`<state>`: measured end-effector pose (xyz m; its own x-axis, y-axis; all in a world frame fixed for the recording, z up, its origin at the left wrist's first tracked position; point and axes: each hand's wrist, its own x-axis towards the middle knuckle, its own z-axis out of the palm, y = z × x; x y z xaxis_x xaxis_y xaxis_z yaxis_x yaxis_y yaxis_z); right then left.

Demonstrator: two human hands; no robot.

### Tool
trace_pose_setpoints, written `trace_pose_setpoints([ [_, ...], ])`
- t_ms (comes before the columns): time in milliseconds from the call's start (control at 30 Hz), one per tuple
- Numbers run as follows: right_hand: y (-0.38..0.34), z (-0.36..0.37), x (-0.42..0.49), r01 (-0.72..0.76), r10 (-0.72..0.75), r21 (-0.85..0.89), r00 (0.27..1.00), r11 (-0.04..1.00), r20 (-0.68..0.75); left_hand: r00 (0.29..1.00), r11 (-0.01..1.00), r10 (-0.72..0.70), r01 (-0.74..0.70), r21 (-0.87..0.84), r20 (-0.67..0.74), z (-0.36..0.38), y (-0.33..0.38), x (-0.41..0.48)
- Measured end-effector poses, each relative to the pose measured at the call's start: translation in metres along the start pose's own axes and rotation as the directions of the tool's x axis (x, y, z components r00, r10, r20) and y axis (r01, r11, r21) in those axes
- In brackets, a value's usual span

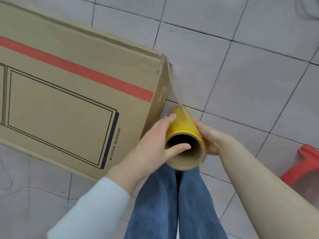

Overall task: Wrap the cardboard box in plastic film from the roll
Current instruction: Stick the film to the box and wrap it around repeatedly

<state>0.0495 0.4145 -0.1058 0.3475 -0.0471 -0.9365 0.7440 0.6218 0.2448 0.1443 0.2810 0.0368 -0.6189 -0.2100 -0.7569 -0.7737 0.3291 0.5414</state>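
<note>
Standing directly below the roll (pixel 183 125): legs in blue jeans (pixel 165 204). Left hand (pixel 153 145), white sleeve (pixel 89 209), grips the roll's left side, thumb hooked inside the cardboard core, fingers (pixel 170 118) curled on the yellow outside. Right hand (pixel 209 138) clasps the roll's right side, fingers curled round it. Plastic film (pixel 174 87) runs taut from the roll's far end to the corner of the cardboard box (pixel 69 94), which sits on the tiled floor (pixel 241 66) left of the roll. Red stool (pixel 307 163), well right of the roll.
</note>
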Motion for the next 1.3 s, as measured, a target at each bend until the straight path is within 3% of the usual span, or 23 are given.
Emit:
trace_pose_setpoints([
  [67, 0.005, 0.003, 0.001, 0.010, -0.011, 0.038, 1.000, 0.999, 0.021, 0.999, 1.000, -0.006, 0.005, 0.016, 0.037, 0.006, -0.009, 0.012],
  [267, 0.047, 0.015, 0.001, 0.090, -0.117, 0.334, 0.991, 0.938, 0.061, 0.972, 0.994, -0.047, 0.023, -0.106, -0.228, 0.036, -0.028, -0.007],
  [400, 0.054, 0.023, 0.000, 0.142, -0.170, 0.343, 0.984, 0.929, 0.054, 0.928, 0.958, -0.170, 0.077, -0.276, -0.331, 0.070, -0.029, -0.043],
  [500, 0.053, 0.018, -0.008, 0.079, -0.086, 0.194, 0.996, 0.978, 0.029, 0.939, 0.958, -0.208, 0.139, -0.250, -0.274, 0.079, -0.026, -0.066],
  [633, 0.057, 0.019, -0.017, 0.033, -0.031, 0.070, 0.999, 0.997, -0.033, 0.995, 0.989, -0.101, 0.103, 0.104, -0.027, 0.055, -0.034, -0.052],
  [800, 0.060, 0.025, -0.016, 0.061, -0.056, 0.086, 0.996, 0.994, -0.068, 0.984, 0.997, 0.007, -0.020, 0.069, 0.180, 0.040, -0.045, -0.026],
  [900, 0.070, 0.019, -0.017, 0.078, -0.073, 0.043, 0.992, 0.996, -0.107, 0.987, 0.999, 0.032, -0.038, 0.039, 0.160, 0.051, -0.059, -0.036],
  [1033, 0.090, 0.016, -0.017, 0.107, -0.100, 0.033, 0.981, 0.994, -0.166, 0.999, 0.982, -0.034, 0.038, -0.185, 0.025, 0.070, -0.074, -0.064],
  [1200, 0.113, 0.042, -0.011, 0.116, -0.098, 0.229, 0.991, 0.966, -0.088, 0.982, 0.906, -0.159, 0.103, -0.410, -0.103, 0.089, -0.070, -0.084],
  [1300, 0.121, 0.044, -0.006, 0.096, -0.082, 0.237, 0.994, 0.967, -0.065, 0.973, 0.926, -0.213, 0.173, -0.334, -0.087, 0.094, -0.076, -0.094],
])
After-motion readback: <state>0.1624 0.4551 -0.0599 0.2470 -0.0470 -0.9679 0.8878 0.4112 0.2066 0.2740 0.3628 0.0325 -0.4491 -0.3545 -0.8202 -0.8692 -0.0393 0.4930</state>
